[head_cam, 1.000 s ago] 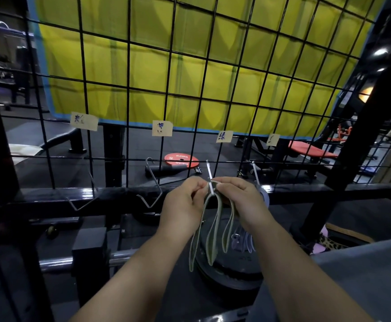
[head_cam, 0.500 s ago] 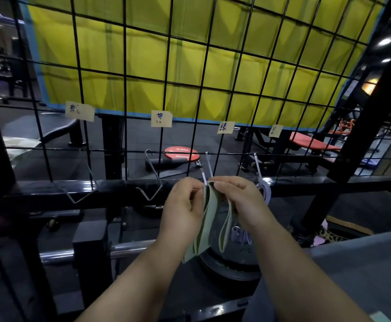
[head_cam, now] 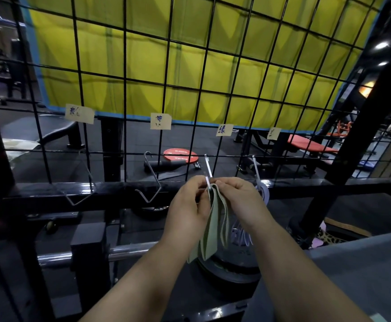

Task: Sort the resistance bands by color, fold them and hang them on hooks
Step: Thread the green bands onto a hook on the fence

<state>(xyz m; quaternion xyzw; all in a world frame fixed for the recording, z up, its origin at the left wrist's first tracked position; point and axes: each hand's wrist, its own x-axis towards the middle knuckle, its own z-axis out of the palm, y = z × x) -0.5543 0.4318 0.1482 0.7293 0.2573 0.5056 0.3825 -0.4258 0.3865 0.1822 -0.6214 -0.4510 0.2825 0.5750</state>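
Observation:
A folded pale green resistance band [head_cam: 214, 225] hangs down from the tip of a metal S-hook [head_cam: 208, 168] on the black wire grid. My left hand [head_cam: 188, 208] pinches the band's top fold from the left, and my right hand [head_cam: 241, 201] pinches it from the right, both at the hook's lower end. A purple band [head_cam: 264, 194] hangs on the neighbouring hook [head_cam: 256, 167] to the right, partly hidden behind my right hand. Paper labels [head_cam: 224, 130] are taped to the grid above each hook.
Two bare hooks [head_cam: 151, 182] [head_cam: 83, 182] hang on the grid further left, under their own labels [head_cam: 160, 121]. A black weight plate [head_cam: 227, 263] and steel bar [head_cam: 129, 251] lie below the hands. A grey surface [head_cam: 352, 263] sits at lower right.
The band's hanging loops have gathered from spread strands into a flatter bundle, and both hands stay pinched at the hook's end. The view has shifted slightly.

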